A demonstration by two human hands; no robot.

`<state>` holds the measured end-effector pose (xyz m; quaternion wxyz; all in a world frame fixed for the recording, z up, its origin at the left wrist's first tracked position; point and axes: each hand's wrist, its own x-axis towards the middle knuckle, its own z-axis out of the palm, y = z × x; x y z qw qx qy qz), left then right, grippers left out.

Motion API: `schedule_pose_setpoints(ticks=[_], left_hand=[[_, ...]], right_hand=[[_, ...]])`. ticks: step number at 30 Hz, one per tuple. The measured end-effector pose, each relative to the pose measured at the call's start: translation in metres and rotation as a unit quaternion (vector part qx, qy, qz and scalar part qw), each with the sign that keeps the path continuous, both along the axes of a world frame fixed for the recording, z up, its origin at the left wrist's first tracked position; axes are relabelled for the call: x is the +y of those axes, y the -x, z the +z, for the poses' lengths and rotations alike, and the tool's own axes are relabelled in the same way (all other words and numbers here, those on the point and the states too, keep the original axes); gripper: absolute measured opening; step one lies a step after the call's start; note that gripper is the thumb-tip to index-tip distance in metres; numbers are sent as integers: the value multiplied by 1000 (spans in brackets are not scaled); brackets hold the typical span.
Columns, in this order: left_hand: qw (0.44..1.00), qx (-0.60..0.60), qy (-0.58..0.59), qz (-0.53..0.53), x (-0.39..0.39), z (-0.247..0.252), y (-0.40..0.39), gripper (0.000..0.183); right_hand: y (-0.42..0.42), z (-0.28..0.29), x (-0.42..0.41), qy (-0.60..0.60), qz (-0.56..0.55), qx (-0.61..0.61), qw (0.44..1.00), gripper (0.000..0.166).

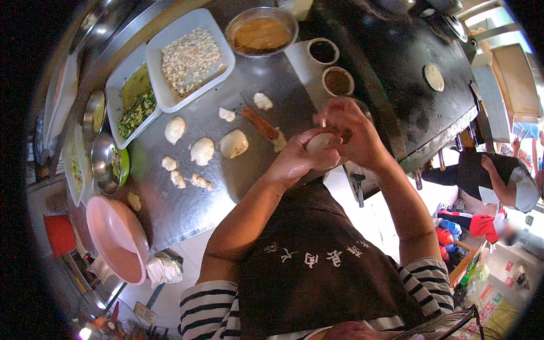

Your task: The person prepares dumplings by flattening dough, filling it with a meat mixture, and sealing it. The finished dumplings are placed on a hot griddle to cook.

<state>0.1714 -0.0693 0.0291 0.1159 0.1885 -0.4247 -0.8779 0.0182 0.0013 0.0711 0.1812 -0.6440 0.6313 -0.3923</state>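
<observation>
My left hand [304,155] holds a pale round piece of dough [321,143] cupped in its fingers, above the near edge of a steel worktop [263,170]. Against it, my right hand [348,127] is raised with bent fingers, slightly blurred; whether it grips the dough I cannot tell. On the worktop to the left lie several dough pieces, among them a flattened round [234,143] and a rounded lump [202,151]. A brown wooden rolling pin [260,123] with a pale end rests beside my left hand.
White tubs hold chopped filling [193,59] and green filling [138,110]. A bowl of brown paste [262,34] and two seasoning cups [323,51] stand farther back. At right is a dark griddle [408,80] with one flat dough round [433,77]. A pink basin [117,238] stands lower left; people are beyond the griddle.
</observation>
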Motion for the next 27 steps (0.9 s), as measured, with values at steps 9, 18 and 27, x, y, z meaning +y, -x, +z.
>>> schedule_pose_setpoints(ticks=[9,18,27], left_hand=[[993,102,14,48,88,-5,152,67],[875,-161,62,452,77,-32,153,61],[929,-152,-70,329,50,-85,111,55]], right_hand=[[127,-63,81,-95,-272,-711,642,42],[301,-61,128,-109,-21,342,933,56],[113,-97,74,-174,108,228,952,60]])
